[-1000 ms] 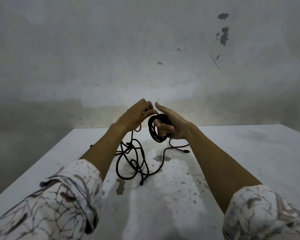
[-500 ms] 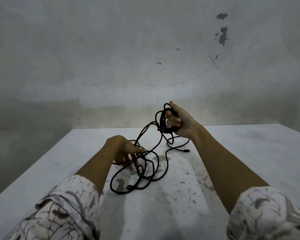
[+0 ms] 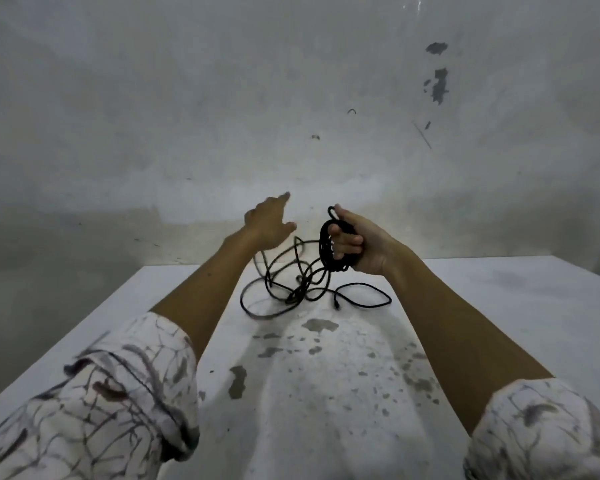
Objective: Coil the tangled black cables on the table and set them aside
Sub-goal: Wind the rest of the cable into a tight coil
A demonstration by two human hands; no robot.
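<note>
Head view shows the right hand point(image 3: 359, 245) gripping a coil point(image 3: 329, 247) of black cable, loose cable point(image 3: 291, 289) on the table point(image 3: 499, 306) at 7 o'clock below it, left hand point(image 3: 269, 221) raised with relaxed fingers.

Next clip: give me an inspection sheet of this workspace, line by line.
Surface: white table, stained and flaked in the middle.
Job's things: coil partly wound; loose cable tangled on the table.
Clutter: nothing seen.
Hands: right hand grips the coil; left hand raised, blurred, whether it holds cable is unclear.
Cables: one plug end lies free.
Surroundings: grey wall, paint chipped.
</note>
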